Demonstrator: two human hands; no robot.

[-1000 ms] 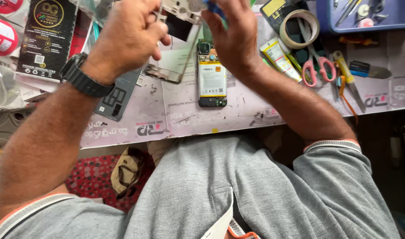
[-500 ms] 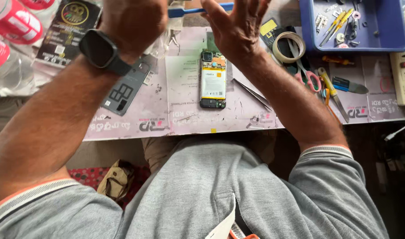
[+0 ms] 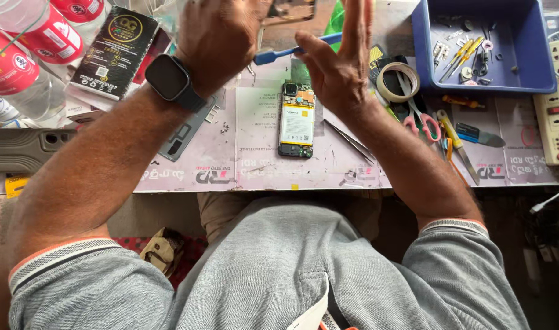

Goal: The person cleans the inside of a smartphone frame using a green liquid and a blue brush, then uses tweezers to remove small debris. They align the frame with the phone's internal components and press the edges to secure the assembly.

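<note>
An opened phone [image 3: 297, 119] with its battery and boards exposed lies flat on the pale work mat [image 3: 230, 165]. Above it, at the top edge, my left hand [image 3: 221, 36] is closed on a phone frame part [image 3: 288, 9] that is mostly cut off by the picture edge; a dark smartwatch [image 3: 168, 78] is on that wrist. My right hand [image 3: 340, 70] is raised beside it, fingers stretched upward, thumb pinning a blue brush-like tool [image 3: 285, 53] that points left toward my left hand. Both hands hover over the phone without touching it.
Tweezers [image 3: 351, 142], pink-handled scissors [image 3: 421, 122], a tape roll [image 3: 397, 81] and a yellow screwdriver [image 3: 456, 143] lie right of the phone. A blue tray [image 3: 426, 55] of small tools, a power strip [image 3: 554, 116], a black box [image 3: 114, 52] and bottles [image 3: 23, 61] ring the mat.
The view has tilted down and the hands now sit higher over the mat. My right hand has opened its fingers upward, and the blue tool shows between the two hands.
</note>
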